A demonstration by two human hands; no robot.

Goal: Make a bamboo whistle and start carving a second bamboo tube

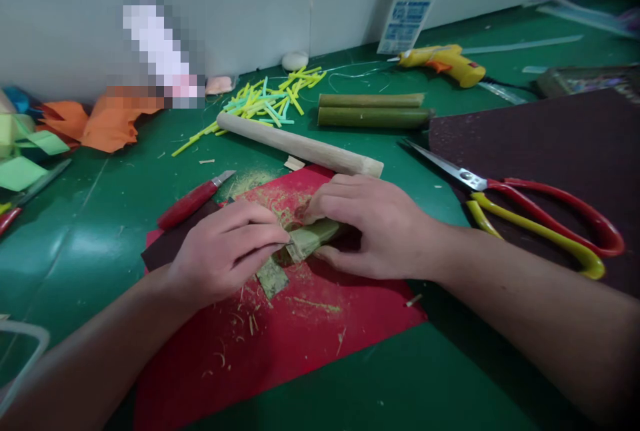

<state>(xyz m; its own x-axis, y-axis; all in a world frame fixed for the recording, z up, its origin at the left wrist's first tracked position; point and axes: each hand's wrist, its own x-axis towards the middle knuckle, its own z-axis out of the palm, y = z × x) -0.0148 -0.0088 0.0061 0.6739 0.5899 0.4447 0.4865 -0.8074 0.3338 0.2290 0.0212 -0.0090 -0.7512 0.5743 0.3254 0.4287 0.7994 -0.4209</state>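
Note:
My right hand [370, 221] is closed around a short pale-green piece of bamboo [315, 239], held low over the red sheet [320, 331]. At the bamboo's left end, my left hand [230, 251] is closed in a pinch; what lies between its fingertips is too small and hidden to name. A flat strip coated in green dust [273, 279] lies just below the fingers. Yellowish-green powder and thin shavings are scattered on the sheet. Behind my left hand rests a red-handled craft knife [193, 203], partly over a dark sheet [175, 244].
A pale wooden stick [300, 142] lies behind the hands, near two green bamboo lengths [373, 111] and cut yellow straws [270, 101]. Red-and-yellow scissors [540, 208] lie on brown sheeting [540, 138] at right. A yellow glue gun [445, 63] sits near the wall, orange paper [115, 121] at left.

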